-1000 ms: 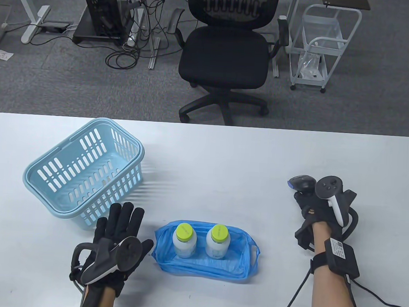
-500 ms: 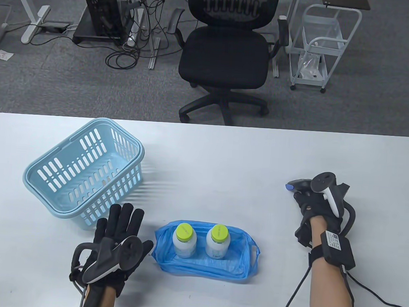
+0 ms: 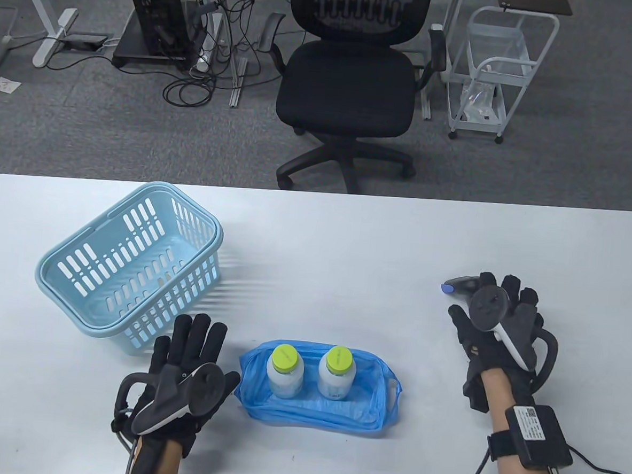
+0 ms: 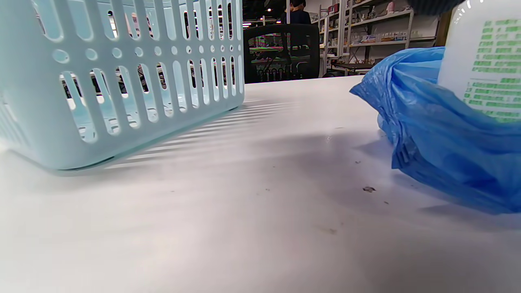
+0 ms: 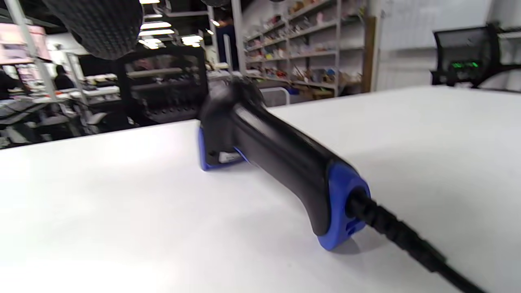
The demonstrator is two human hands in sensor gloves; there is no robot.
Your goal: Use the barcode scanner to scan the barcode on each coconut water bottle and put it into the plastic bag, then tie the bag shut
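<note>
Now my right hand (image 3: 495, 325) hovers with fingers spread and holding nothing above the barcode scanner (image 5: 276, 162), which lies on the table (image 3: 348, 239). Both coconut water bottles (image 3: 285, 370) stand upright inside the open blue plastic bag (image 3: 316, 405). My left hand (image 3: 184, 371) rests flat and open between that bag and the basket (image 3: 132, 268).

The right hand (image 3: 495, 325) has let go of the barcode scanner (image 3: 460, 284), now lying on the table (image 3: 347, 249), fingers spread.
</note>
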